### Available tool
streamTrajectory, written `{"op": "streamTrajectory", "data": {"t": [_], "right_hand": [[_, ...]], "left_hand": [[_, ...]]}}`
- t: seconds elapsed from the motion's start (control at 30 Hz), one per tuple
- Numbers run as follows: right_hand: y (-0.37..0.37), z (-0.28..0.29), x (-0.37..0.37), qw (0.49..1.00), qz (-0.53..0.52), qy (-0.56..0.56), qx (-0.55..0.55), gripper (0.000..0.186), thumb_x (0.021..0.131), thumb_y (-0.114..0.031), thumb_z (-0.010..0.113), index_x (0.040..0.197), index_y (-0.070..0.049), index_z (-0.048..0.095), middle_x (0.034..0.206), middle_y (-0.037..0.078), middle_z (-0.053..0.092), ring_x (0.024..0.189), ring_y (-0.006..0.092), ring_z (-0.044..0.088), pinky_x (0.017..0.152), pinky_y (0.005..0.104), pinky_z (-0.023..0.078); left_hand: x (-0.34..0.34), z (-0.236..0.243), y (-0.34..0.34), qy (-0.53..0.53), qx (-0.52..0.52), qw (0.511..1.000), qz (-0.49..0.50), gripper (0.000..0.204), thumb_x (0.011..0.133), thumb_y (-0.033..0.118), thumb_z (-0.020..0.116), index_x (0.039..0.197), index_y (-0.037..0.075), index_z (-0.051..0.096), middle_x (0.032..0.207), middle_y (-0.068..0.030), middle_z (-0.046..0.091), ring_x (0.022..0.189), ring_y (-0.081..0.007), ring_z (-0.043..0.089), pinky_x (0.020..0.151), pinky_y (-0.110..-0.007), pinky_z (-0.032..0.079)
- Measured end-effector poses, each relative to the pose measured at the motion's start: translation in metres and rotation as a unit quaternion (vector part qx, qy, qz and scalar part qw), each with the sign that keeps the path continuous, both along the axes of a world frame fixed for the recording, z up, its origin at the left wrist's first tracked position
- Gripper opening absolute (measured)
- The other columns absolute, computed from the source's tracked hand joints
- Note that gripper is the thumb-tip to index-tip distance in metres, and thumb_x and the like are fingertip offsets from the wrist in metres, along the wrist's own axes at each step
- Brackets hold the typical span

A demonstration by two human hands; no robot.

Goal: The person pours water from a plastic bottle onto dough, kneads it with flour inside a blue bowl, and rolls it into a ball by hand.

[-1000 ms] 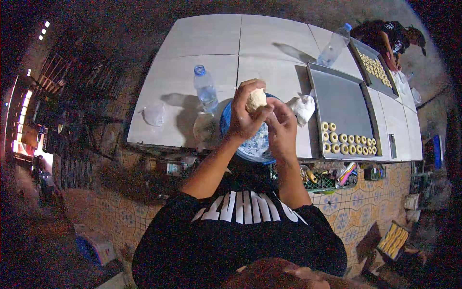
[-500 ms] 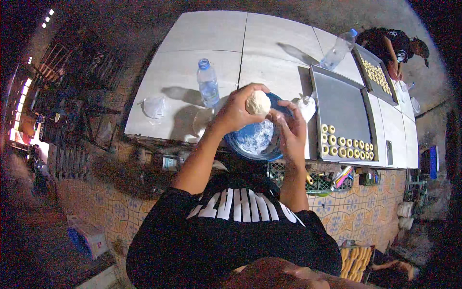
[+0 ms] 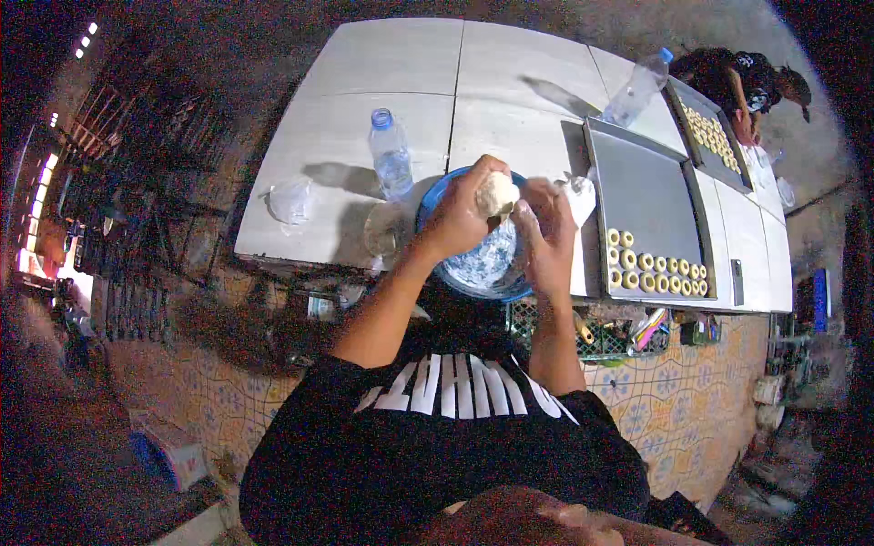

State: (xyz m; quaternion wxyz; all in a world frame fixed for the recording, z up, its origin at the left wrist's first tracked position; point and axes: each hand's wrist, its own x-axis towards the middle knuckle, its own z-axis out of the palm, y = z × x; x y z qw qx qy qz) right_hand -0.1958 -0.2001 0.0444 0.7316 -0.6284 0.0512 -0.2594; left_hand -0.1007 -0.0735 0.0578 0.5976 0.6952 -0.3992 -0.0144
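A pale ball of dough [image 3: 496, 194] is held over the blue bowl, with my left hand [image 3: 462, 217] wrapped round its left and far side. Close on its right is my right hand [image 3: 551, 232], fingers curled and thumb pressed to the edge of the dough. Beneath both hands stands the blue bowl [image 3: 426, 202], with white flour [image 3: 487, 262] spread over its inside. The hands partly hide the bowl's far right rim.
Right of the bowl, a dark metal tray [image 3: 646, 196] holds several dough rings [image 3: 674, 267]. A crumpled white bag [image 3: 580, 197] lies between them. Two plastic bottles [image 3: 391, 159] [image 3: 640, 89] and a knotted clear bag [image 3: 291, 200] are on the table. A co-worker [image 3: 742, 86] stands by another tray [image 3: 715, 136].
My right hand has closed in on the dough, its fingers now curled where they were spread apart. My left hand has turned the ball slightly to the right. The tray of long pieces at the lower right is out of sight.
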Motion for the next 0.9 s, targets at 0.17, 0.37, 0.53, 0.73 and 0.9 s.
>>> {"op": "streamTrajectory", "data": {"t": [0.17,0.37,0.53,0.73,0.9], "right_hand": [[-0.001,-0.004,0.013,0.996,-0.047,-0.017,-0.071,0.046,0.093,-0.011,0.068,0.134,-0.002,0.048,0.121,0.013,0.061,0.109,0.0204,0.06,0.096,0.0325,0.049],[-0.029,-0.042,0.02,0.976,-0.204,-0.013,-0.073,0.027,0.102,-0.015,0.057,0.126,-0.001,0.055,0.119,0.01,0.061,0.106,0.0169,0.059,0.095,0.0307,0.046],[-0.002,-0.037,0.029,0.988,-0.144,-0.039,0.047,0.027,0.104,-0.017,0.055,0.126,-0.002,0.05,0.118,0.009,0.058,0.109,0.0161,0.055,0.093,0.0296,0.045],[0.008,-0.031,0.029,0.994,-0.077,0.004,-0.081,0.037,0.102,-0.012,0.056,0.135,0.004,0.054,0.132,0.014,0.06,0.121,0.0208,0.056,0.104,0.0334,0.044],[0.009,-0.031,0.025,0.992,-0.013,-0.044,-0.115,0.033,0.098,-0.014,0.06,0.127,0.003,0.062,0.122,0.016,0.066,0.118,0.0238,0.061,0.102,0.0364,0.047]], "left_hand": [[-0.013,-0.002,-0.012,-0.033,0.129,0.991,-0.002,0.074,0.081,-0.005,0.068,0.146,0.012,0.036,0.116,-0.0159,0.063,0.106,-0.0261,0.065,0.088,-0.04,0.054],[-0.01,-0.006,-0.018,0.116,0.098,0.981,-0.123,0.081,0.081,-0.001,0.073,0.149,0.012,0.031,0.132,-0.0209,0.051,0.12,-0.0298,0.056,0.097,-0.038,0.048],[-0.007,-0.051,-0.039,0.186,-0.084,0.978,-0.048,0.052,0.106,0.039,0.046,0.146,0.008,0.037,0.139,-0.0156,0.048,0.132,-0.0251,0.045,0.11,-0.037,0.037],[0.004,-0.03,-0.043,0.295,-0.219,0.929,-0.045,0.062,0.109,0.052,0.024,0.139,0.004,0.049,0.138,-0.0116,0.055,0.13,-0.0219,0.05,0.111,-0.034,0.035],[0.02,-0.019,-0.039,0.23,-0.277,0.933,0.018,0.062,0.108,0.053,0.024,0.127,0.001,0.054,0.135,-0.0174,0.061,0.133,-0.0255,0.049,0.115,-0.036,0.029]]}}
